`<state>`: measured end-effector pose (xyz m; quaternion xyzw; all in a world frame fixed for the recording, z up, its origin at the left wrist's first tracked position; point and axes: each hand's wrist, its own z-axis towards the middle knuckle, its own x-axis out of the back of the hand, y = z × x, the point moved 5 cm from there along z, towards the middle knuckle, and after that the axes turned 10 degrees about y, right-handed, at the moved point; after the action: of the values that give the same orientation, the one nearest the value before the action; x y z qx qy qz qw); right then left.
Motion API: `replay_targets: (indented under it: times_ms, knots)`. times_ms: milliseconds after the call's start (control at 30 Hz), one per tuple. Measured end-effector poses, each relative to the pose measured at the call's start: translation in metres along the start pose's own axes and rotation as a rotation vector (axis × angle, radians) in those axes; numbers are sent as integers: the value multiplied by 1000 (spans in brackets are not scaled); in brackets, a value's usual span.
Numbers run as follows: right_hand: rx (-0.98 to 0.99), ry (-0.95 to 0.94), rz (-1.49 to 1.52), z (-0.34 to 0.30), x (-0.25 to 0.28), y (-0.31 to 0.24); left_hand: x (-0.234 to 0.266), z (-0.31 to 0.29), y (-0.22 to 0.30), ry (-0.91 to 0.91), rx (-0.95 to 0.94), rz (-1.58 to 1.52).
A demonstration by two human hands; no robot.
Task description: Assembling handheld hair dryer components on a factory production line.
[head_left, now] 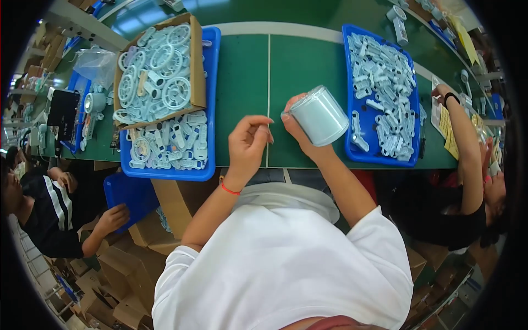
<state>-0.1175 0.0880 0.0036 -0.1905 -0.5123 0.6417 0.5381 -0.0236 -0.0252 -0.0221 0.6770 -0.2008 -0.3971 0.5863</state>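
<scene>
Right hand (300, 126): gripping shiny cylinder (322, 116)
Left hand (248, 146): left of cylinder, curled, pinching? can't tell
Blue tray (363, 149): right of cylinder

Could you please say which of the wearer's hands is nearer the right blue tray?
Right: the right hand holds a cylinder just left of the tray; the left hand is farther left.

left tray (170, 174): carton (197, 71) on top, parts (187, 144) in both | between: left hand (249, 140), right hand (300, 122) | right tray (385, 160): parts inside
</scene>
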Motion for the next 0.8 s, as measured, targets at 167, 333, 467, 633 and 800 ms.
replay_targets:
  times_ms: [167,333,467,633,800]
  knots:
    - [274,51,233,4,6,-26,0,-25,28,51,-465,385]
    - [21,-66,-5,2,-4,-10,-56,-77,84,-271,-1417,613]
    - [279,-388,-513,-9,-1,-24,-58,-20,75,-295,-925,1237]
    - [114,-406,-482,-7,26,-18,-45,-7,51,-412,-818,1373]
    - [306,-282,-481,-19,25,-11,-47,-3,45,-372,-771,1318]
